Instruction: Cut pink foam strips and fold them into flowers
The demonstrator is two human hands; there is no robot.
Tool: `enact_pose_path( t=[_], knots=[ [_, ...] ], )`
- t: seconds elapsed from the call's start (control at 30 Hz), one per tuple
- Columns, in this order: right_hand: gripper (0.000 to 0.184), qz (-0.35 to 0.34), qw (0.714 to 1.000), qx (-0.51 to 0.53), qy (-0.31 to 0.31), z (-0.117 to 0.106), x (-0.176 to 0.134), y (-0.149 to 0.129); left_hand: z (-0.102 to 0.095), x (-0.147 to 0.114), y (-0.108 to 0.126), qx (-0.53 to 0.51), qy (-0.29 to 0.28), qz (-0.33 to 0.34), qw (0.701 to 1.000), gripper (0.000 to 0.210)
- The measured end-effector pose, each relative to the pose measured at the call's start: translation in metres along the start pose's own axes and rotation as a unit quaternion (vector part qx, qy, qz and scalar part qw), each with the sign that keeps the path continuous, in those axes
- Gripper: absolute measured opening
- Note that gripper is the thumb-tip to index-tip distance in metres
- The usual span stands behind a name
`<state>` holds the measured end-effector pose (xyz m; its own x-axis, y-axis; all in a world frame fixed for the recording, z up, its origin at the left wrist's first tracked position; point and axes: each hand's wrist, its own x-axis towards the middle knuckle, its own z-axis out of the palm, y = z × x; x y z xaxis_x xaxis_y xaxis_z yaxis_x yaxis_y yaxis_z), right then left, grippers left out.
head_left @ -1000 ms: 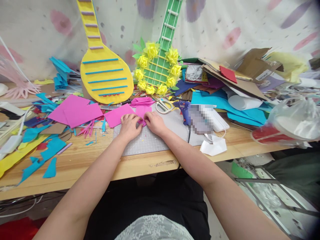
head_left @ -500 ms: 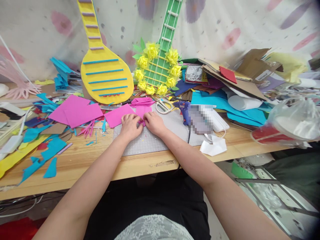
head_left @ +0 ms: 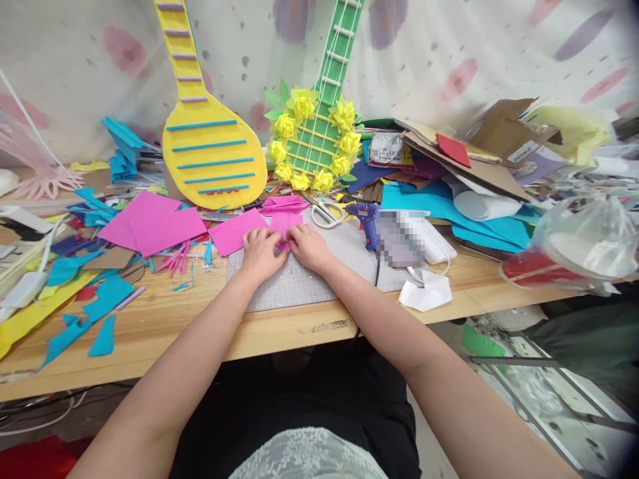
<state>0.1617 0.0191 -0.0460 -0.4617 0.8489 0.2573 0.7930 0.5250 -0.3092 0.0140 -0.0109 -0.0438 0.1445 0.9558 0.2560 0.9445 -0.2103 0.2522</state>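
Observation:
A sheet of pink paper (head_left: 285,222) lies on the grey cutting mat (head_left: 279,293), its near edge between my hands. My left hand (head_left: 263,251) is closed in a pinch on that edge. From the other side, my right hand (head_left: 308,246) pinches the same edge, fingertips close to the left thumb. The exact fold under my fingertips is hidden. Touching the back of my left hand is another pink sheet (head_left: 234,231). Just behind lie a folded pink piece (head_left: 283,204) and white-handled scissors (head_left: 328,214).
A blue glue gun (head_left: 368,223) stands right of the mat. Behind lean a yellow paper guitar (head_left: 214,156) and a green one (head_left: 313,143) with yellow flowers. Paper scraps (head_left: 107,296) cover the left; cardboard (head_left: 464,159) and a bagged cup (head_left: 544,266) sit right.
My hands stay almost in place, with the fingertips shifting very slightly along the pink paper's edge. The view has moved a little.

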Motion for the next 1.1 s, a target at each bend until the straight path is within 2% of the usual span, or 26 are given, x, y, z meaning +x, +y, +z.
enact_pose_path(
  t=[0.17,0.3,0.53,0.63,0.7,0.8,1.1],
  knots=[
    [0.021,-0.036,0.999,0.024,-0.014,-0.004,-0.005,0.003,0.000,0.000,0.001,-0.003,0.005,0.001,1.000,0.025],
    [0.027,-0.052,0.999,0.011,0.007,-0.003,-0.007,0.008,-0.001,-0.001,0.002,-0.006,0.010,-0.006,1.000,0.024],
    [0.031,0.046,0.998,-0.004,0.049,-0.006,-0.003,0.019,-0.002,0.000,0.003,-0.025,0.009,-0.010,1.000,0.021],
    [0.027,0.018,0.996,0.037,0.084,-0.010,-0.004,0.014,-0.002,0.000,0.003,-0.022,0.010,-0.011,1.000,0.020],
    [0.024,-0.022,0.994,0.088,0.066,-0.011,-0.005,0.010,-0.001,0.000,0.002,-0.019,0.010,-0.008,1.000,0.022],
    [0.024,-0.052,0.987,0.150,0.001,-0.009,-0.007,0.006,0.000,0.000,0.001,-0.019,0.010,0.000,1.000,0.023],
    [0.022,-0.074,0.989,0.123,-0.023,-0.005,-0.009,0.006,-0.002,-0.001,-0.001,-0.018,0.002,0.005,1.000,0.021]
  ],
)
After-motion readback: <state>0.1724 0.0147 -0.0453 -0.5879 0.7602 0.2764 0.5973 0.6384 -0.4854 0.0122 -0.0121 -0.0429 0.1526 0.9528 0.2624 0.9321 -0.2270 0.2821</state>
